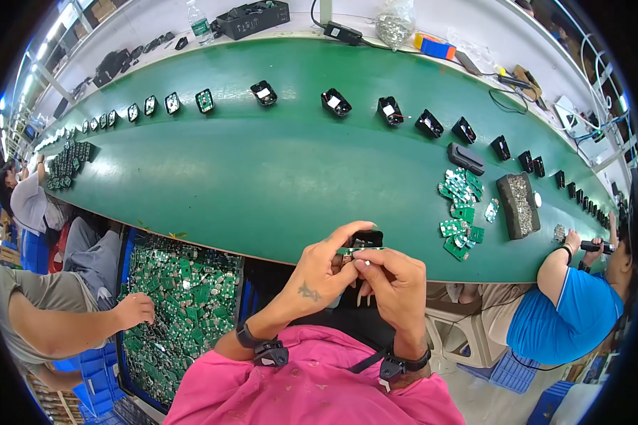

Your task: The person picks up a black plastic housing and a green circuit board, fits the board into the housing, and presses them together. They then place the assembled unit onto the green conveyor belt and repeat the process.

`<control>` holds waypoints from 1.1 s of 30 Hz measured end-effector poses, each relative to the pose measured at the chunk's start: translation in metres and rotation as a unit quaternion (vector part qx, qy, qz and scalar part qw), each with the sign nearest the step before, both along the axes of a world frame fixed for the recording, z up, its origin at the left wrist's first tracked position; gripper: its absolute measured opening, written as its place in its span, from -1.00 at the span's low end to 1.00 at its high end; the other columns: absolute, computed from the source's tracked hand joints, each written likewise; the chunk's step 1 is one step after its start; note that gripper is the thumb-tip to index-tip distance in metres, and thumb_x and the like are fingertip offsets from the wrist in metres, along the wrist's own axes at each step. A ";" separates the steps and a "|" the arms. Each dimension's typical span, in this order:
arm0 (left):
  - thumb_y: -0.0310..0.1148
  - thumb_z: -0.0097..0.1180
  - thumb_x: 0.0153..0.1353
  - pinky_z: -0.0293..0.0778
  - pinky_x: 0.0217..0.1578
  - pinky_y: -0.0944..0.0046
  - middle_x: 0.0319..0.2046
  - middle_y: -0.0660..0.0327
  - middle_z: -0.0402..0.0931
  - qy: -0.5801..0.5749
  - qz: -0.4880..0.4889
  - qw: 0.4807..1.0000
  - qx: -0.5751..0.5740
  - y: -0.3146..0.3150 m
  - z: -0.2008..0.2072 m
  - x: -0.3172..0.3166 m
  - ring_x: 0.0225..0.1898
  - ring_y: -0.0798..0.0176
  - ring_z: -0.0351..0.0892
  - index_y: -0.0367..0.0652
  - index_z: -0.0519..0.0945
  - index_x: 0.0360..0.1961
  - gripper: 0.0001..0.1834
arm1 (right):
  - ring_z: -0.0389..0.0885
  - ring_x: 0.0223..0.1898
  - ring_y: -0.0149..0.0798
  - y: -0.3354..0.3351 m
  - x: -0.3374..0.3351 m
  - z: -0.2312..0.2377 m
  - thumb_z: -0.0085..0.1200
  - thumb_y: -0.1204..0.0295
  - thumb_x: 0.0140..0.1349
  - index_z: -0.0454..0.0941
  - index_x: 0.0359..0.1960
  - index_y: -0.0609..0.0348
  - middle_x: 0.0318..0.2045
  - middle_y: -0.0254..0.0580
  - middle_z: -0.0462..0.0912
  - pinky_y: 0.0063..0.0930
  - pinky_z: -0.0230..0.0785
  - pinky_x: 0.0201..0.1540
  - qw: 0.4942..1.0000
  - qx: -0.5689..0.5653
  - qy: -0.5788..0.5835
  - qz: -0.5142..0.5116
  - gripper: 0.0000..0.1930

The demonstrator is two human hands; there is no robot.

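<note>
At the table's near edge, my left hand (315,275) is closed round a small black plastic housing (367,239). A green circuit board (354,251) shows edge-on at the housing's near side, between my two hands. My right hand (395,280) is closed, its thumb and fingertips pinched against the board, with a tiny white piece at the thumb tip. Fingers cover most of the board and the lower housing. To the right lies a loose pile of green circuit boards (462,205), beside a dark block (519,207) filled with small metal parts.
A row of black housings (337,103) curves across the green table (262,163). A dark case (466,159) lies by the boards. Below left is a blue bin (129,265) of circuit boards, a person's hand (135,310) over it. Another person (567,312) works at right. A shelf holds a bottle (200,27).
</note>
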State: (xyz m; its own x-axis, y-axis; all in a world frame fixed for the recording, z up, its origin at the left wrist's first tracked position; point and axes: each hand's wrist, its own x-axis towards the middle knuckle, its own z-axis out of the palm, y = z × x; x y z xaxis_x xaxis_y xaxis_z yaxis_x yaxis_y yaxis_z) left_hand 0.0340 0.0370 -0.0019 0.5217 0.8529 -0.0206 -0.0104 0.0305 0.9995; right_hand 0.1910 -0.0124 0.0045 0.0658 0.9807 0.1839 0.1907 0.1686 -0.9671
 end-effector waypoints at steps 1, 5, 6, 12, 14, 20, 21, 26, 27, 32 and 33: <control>-0.62 -0.01 0.30 0.45 -0.39 0.49 -0.10 0.20 0.53 0.010 -0.001 1.000 -0.009 0.000 0.004 -0.001 -0.30 0.54 0.53 -0.17 0.35 0.34 -0.44 | 0.63 -0.55 -0.44 0.001 0.001 -0.001 0.14 0.63 0.29 0.69 -0.11 0.28 -0.45 -0.20 0.67 -0.56 0.43 -0.54 1.000 -0.002 0.015 0.010 -0.83; -0.61 -0.01 0.30 0.47 -0.38 0.47 -0.12 0.22 0.53 0.005 0.005 1.000 -0.004 0.000 0.000 0.000 -0.29 0.53 0.54 -0.17 0.35 0.34 -0.44 | 0.63 -0.55 -0.45 0.002 0.005 -0.004 0.10 0.67 0.32 0.69 -0.14 0.32 -0.45 -0.21 0.64 -0.62 0.45 -0.54 0.998 0.005 0.045 0.036 -0.84; -0.61 -0.01 0.30 0.47 -0.38 0.47 -0.12 0.22 0.53 0.006 0.007 1.000 -0.004 0.000 -0.001 -0.001 -0.29 0.53 0.54 -0.17 0.35 0.34 -0.44 | 0.63 -0.55 -0.45 0.002 0.005 -0.005 0.08 0.67 0.33 0.69 -0.14 0.32 -0.45 -0.21 0.64 -0.63 0.45 -0.53 0.997 -0.003 0.059 0.047 -0.84; -0.60 0.04 0.31 0.48 -0.40 0.48 -0.09 0.21 0.54 0.011 0.014 1.000 0.001 -0.004 0.004 0.000 -0.25 0.54 0.53 -0.18 0.36 0.34 -0.45 | 0.60 -0.57 -0.45 0.000 0.001 -0.004 0.08 0.62 0.35 0.66 -0.18 0.33 -0.47 -0.24 0.62 -0.63 0.44 -0.52 0.998 -0.021 0.063 0.020 -0.89; -0.60 0.09 0.29 0.48 -0.40 0.47 -0.07 0.20 0.54 0.079 0.075 0.992 0.069 -0.009 0.002 0.000 -0.21 0.53 0.54 -0.19 0.39 0.32 -0.46 | 0.59 -0.59 -0.47 -0.002 -0.009 -0.006 0.09 0.59 0.36 0.64 -0.21 0.33 -0.48 -0.24 0.61 -0.63 0.42 -0.52 0.999 0.000 0.040 -0.010 -0.91; -0.63 0.15 0.20 0.43 -0.47 0.42 -0.10 0.10 0.55 0.119 0.183 0.942 0.255 -0.014 0.013 0.004 -0.39 0.42 0.50 -0.18 0.45 0.27 -0.43 | 0.59 -0.56 -0.18 -0.005 -0.015 0.006 0.10 0.59 0.32 0.57 -0.28 0.29 -0.50 -0.10 0.58 -0.34 0.36 -0.50 0.949 0.141 -0.237 -0.150 -0.97; -0.63 0.15 0.20 0.43 -0.47 0.42 -0.10 0.10 0.55 0.119 0.183 0.942 0.254 -0.014 0.013 0.004 -0.39 0.42 0.50 -0.18 0.45 0.27 -0.43 | 0.57 -0.53 -0.08 -0.005 -0.013 0.010 0.12 0.58 0.29 0.55 -0.28 0.26 -0.49 -0.10 0.56 -0.27 0.37 -0.49 0.954 0.126 -0.249 -0.111 -0.98; -0.65 0.16 0.13 0.41 -0.51 0.35 -0.13 0.08 0.54 0.130 0.183 0.911 0.346 -0.013 0.017 0.002 -0.48 0.31 0.45 -0.13 0.47 0.28 -0.38 | 0.58 -0.49 0.01 -0.002 -0.005 0.020 0.13 0.57 0.27 0.51 -0.28 0.21 -0.47 -0.10 0.55 -0.17 0.39 -0.46 0.958 0.121 -0.255 -0.041 -0.94; -0.65 0.16 0.13 0.41 -0.51 0.35 -0.13 0.08 0.54 0.130 0.184 0.911 0.345 -0.013 0.019 0.001 -0.48 0.31 0.45 -0.13 0.47 0.28 -0.38 | 0.57 -0.52 -0.01 -0.003 -0.005 0.022 0.12 0.60 0.26 0.52 -0.30 0.24 -0.49 -0.09 0.55 -0.20 0.35 -0.48 0.962 0.114 -0.246 -0.040 -0.97; -0.63 0.17 0.14 0.60 -0.37 0.17 0.00 -0.04 0.54 0.146 0.143 0.936 0.287 -0.012 0.022 -0.001 -0.34 0.01 0.64 -0.03 0.44 0.32 -0.33 | 0.54 -0.56 -0.04 -0.001 -0.002 0.022 0.12 0.61 0.26 0.53 -0.33 0.27 -0.51 -0.07 0.55 -0.23 0.32 -0.49 0.969 0.087 -0.229 -0.020 -0.98; -0.63 0.17 0.14 0.60 -0.37 0.17 0.00 -0.04 0.54 0.146 0.143 0.936 0.287 -0.012 0.021 -0.002 -0.34 0.01 0.64 -0.03 0.44 0.32 -0.33 | 0.53 -0.56 -0.05 0.000 -0.001 0.022 0.12 0.60 0.26 0.53 -0.33 0.27 -0.52 -0.07 0.54 -0.23 0.32 -0.49 0.968 0.092 -0.235 -0.013 -0.97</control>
State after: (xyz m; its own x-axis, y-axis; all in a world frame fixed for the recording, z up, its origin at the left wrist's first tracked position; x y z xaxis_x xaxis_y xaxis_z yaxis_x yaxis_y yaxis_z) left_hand 0.0319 0.0252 0.0193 0.3140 0.8708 0.3783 0.3396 -0.4751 0.8117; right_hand 0.1896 -0.0124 0.0266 -0.0432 0.9279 0.3703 0.6082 0.3185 -0.7271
